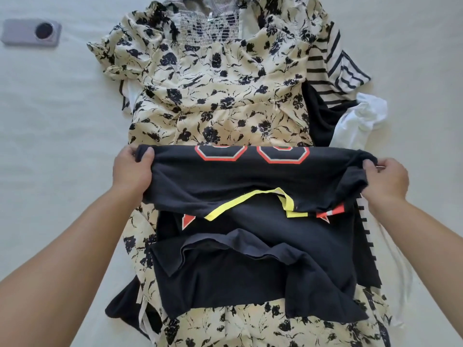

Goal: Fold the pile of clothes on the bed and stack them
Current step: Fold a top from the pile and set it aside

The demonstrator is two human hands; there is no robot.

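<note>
A black jersey (250, 246) with a yellow neckband and red-outlined numerals is held taut across the middle of the bed (50, 108), folded over on itself so that its upper fold stands raised while the lower part lies flat on the pile. The left hand (131, 169) pinches the fold's left corner, thumb on top and fingers curled under the cloth; the right hand (387, 180) grips the right corner, fingers bunched into the fabric. Beneath the jersey lies a cream dress (213, 96) printed with black flowers, spread lengthwise from the bed's far edge toward the near edge. A black-and-white striped garment (325, 66) shows from under the dress on the right, with a crumpled white garment (358, 121) just beside it. A grey phone (31, 32), camera lens up, rests near the far left corner, well apart from the clothes.
</note>
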